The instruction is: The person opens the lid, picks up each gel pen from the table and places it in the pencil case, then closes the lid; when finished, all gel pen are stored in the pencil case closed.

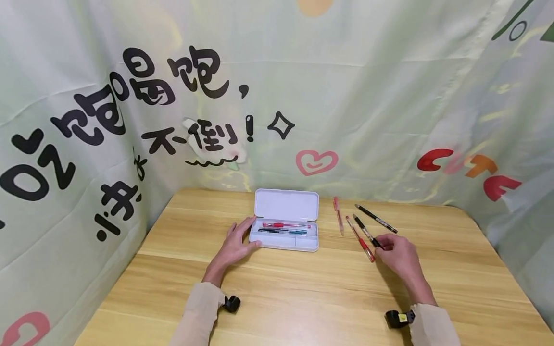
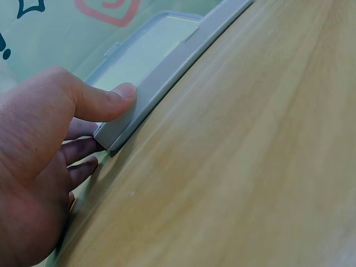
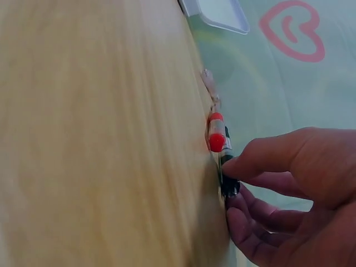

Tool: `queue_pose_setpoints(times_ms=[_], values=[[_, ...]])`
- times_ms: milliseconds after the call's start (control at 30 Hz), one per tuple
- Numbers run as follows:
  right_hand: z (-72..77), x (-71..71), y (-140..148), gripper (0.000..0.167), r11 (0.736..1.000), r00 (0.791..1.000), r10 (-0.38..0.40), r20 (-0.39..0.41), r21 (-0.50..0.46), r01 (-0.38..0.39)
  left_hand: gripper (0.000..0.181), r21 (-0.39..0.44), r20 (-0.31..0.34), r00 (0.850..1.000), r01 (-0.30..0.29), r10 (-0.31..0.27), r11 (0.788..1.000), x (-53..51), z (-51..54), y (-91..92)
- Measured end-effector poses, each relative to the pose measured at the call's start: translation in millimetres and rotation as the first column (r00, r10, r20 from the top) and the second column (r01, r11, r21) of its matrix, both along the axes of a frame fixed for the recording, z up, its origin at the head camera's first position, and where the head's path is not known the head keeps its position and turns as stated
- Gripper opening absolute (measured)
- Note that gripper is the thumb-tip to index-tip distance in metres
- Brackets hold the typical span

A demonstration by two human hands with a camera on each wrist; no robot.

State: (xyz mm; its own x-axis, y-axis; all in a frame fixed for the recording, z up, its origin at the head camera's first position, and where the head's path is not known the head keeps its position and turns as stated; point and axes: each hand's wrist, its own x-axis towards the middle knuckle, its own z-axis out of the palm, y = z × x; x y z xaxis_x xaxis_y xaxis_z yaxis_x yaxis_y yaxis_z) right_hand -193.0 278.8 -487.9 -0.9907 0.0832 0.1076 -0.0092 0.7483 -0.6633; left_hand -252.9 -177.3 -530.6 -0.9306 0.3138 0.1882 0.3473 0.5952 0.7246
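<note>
The white pencil case (image 1: 284, 241) lies with its lid raised; a red pen (image 1: 285, 225) and several darker pens are in its long compartment. My left hand (image 1: 233, 245) holds the case's left end, its thumb (image 2: 119, 100) on the front corner and the other fingers round the side. At the right, my right hand (image 1: 399, 257) pinches the near end of a black pen (image 1: 365, 229) between thumb and fingers; in the right wrist view that pen (image 3: 229, 181) is beside the red one.
A red pen (image 1: 361, 242) lies just left of the pinched pen, a pink pen (image 1: 338, 216) farther left, and another black pen (image 1: 375, 218) behind. A printed curtain (image 1: 368, 120) hangs along the back and sides of the wooden table (image 1: 303, 298).
</note>
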Motion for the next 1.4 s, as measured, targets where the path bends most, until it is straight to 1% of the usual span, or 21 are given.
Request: queue_pose_setpoints(times_ms=[100,200,267,333,433,533,633,733,833,1100,1233,1267,1400], values=[[0.1,1.8,2.6,0.025,1.0,1.0,-0.027,-0.016,-0.005,0.027,0.079,0.002,-0.001,1.0,0.008,-0.008,1.0,0.0,-0.4,0.2],[4.6,3.9,2.7,0.024,0.998,0.997,-0.055,-0.047,-0.038,0.054,0.08,0.01,-0.003,1.0,0.016,-0.016,1.0,0.5,-0.1,0.5],[8.2,4.7,0.8,0.024,0.997,0.996,-0.058,-0.066,-0.062,0.054,0.08,0.014,-0.004,1.0,0.016,-0.016,1.0,0.7,0.3,0.6],[11.7,4.7,-3.4,0.024,0.996,0.995,-0.044,-0.085,-0.082,0.037,0.08,0.018,-0.001,1.0,0.015,-0.015,1.0,1.3,1.2,0.8],[13.9,3.2,-12.8,0.024,0.994,0.996,-0.008,-0.092,-0.11,-0.002,0.08,0.018,0.008,1.0,0.009,-0.009,1.0,2.2,2.1,1.0],[13.3,0.5,-23.4,0.023,0.99,0.993,0.024,-0.114,-0.139,-0.04,0.08,0.02,0.008,1.0,0.005,-0.005,1.0,2.7,2.3,1.5],[10.5,-2.6,-33.9,0.022,0.984,0.986,0.053,-0.155,-0.158,-0.078,0.079,0.021,0.002,1.0,0.004,-0.004,1.0,1.7,1.7,1.6],[7.0,-6.9,-45.0,0.021,0.979,0.977,0.084,-0.197,-0.165,-0.117,0.079,0.02,0.002,1.0,0.007,-0.007,1.0,0.8,1.6,1.3],[4.4,-12.9,-57.4,0.02,0.973,0.969,0.11,-0.221,-0.176,-0.151,0.079,0.022,0.004,1.0,0.006,-0.006,1.0,0.6,1.7,0.5],[0.6,-33.1,-88.8,0.018,0.951,0.958,0.174,-0.228,-0.214,-0.223,0.079,0.023,-0.006,1.0,0.007,-0.007,1.0,0.4,1.3,-0.3],[-0.6,-43.5,-102.6,0.017,0.938,0.952,0.211,-0.22,-0.229,-0.261,0.079,0.017,0.002,1.0,0.003,-0.003,1.0,0.7,2.4,0.3],[-0.9,-45.9,-106.1,0.017,0.937,0.952,0.216,-0.215,-0.229,-0.264,0.079,0.015,0.003,1.0,0.003,-0.003,1.0,0.8,2.8,0.5],[-2.8,-54.1,-120.0,0.017,0.93,0.942,0.246,-0.229,-0.218,-0.296,0.079,0.016,0.005,1.0,0.001,-0.001,1.0,0.6,3.1,0.9]])
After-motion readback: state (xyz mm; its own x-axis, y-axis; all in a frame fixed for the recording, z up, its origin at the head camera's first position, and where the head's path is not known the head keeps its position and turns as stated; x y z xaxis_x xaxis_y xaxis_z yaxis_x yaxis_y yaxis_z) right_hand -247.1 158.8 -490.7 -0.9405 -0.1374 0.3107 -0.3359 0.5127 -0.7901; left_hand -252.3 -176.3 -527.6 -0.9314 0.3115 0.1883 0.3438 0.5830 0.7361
